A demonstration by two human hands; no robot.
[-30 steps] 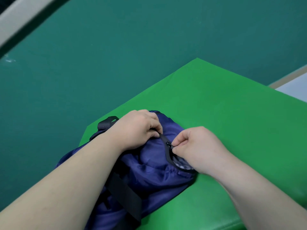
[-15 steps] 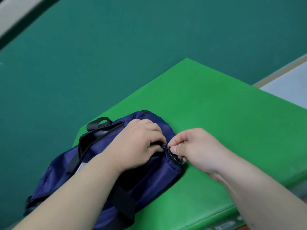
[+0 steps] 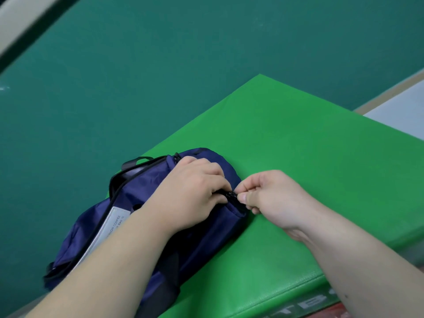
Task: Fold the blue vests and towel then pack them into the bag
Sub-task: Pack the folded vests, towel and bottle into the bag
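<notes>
In the head view, the navy blue nylon bag is seen lying on the near left corner of the bright green padded mat; its fabric beside the zip is gripped by the curled fingers of the left hand, while the small black zip pull is pinched between thumb and forefinger of the right hand; no vests or towel are seen, so zipping is judged the step in hand; the fabric is best held taut and the pull drawn along its track; the bag's long axis runs near-left to far-right, rounded end pointing away.
</notes>
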